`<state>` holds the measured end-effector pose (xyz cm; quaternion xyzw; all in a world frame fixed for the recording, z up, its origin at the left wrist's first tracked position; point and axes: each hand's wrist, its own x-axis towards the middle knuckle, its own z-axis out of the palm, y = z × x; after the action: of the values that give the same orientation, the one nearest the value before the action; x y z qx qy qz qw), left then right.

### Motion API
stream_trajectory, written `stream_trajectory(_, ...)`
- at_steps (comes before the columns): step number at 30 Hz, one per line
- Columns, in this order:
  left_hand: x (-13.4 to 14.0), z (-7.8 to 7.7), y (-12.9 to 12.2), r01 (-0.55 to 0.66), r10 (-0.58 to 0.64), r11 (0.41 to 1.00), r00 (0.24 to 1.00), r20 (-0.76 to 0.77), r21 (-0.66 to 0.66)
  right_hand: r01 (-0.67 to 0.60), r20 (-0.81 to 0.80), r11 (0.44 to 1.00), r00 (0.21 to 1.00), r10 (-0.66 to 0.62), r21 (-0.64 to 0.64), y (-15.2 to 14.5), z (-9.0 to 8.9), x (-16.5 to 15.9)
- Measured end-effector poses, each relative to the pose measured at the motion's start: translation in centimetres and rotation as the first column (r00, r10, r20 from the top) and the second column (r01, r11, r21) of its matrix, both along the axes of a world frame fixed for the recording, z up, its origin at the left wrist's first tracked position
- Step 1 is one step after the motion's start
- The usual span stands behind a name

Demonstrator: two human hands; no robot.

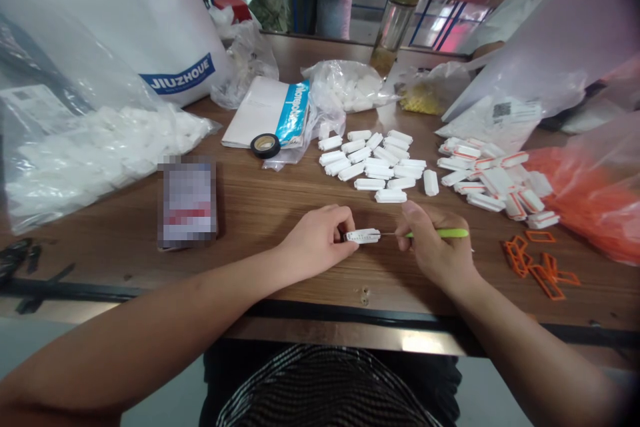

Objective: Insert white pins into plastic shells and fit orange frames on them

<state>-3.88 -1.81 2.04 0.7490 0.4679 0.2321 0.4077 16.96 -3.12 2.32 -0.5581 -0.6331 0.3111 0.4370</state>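
Note:
Between thumb and fingers, my left hand (pixel 327 237) pinches one end of a small white plastic housing (pixel 364 236) just over the wooden table. Its upper face shows a row of small dark marks. My right hand (pixel 435 240) is closed around a thin tool with a lime-green handle (pixel 453 233); the slim metal shaft points left and its tip meets the right part of the housing. Beyond my hands lies a group of similar white housings (pixel 385 163). To the right is a heap of white housings with orange strips (pixel 495 177). Several orange rectangular frames (pixel 543 267) lie nearer me.
Clear bags of white parts (pixel 100 153) stand at left, beside a blurred box (pixel 187 203). Black tape (pixel 265 145) rests on a notebook (pixel 260 110). At the back stand a bottle (pixel 395 27) and a bag of yellow pieces (pixel 425 97). An orange-filled bag (pixel 595 193) lies right.

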Motion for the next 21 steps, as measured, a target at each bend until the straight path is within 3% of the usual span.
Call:
stream_trajectory(6, 0.0, -0.1, 0.0, 0.004, -0.004, 1.0, 1.0, -0.008, 0.01, -0.007, 0.011, 1.0, 1.0, 0.007, -0.015, 0.2, -0.1, -0.1)
stream_trajectory(16, 0.1, -0.2, -0.1, -0.01, 0.01, 1.0, 1.0, -0.01, -0.001, -0.112, 0.274, 0.992, 0.957, 0.089, 0.067, -0.3, 1.6, -1.0)
stream_trajectory(21, 0.0, -0.2, 0.0, 0.0, 0.0, 1.0, 1.0, 0.0, 0.007, -0.04, 0.073, 0.997, 0.997, 0.036, 0.064, -0.3, 0.7, -0.4)
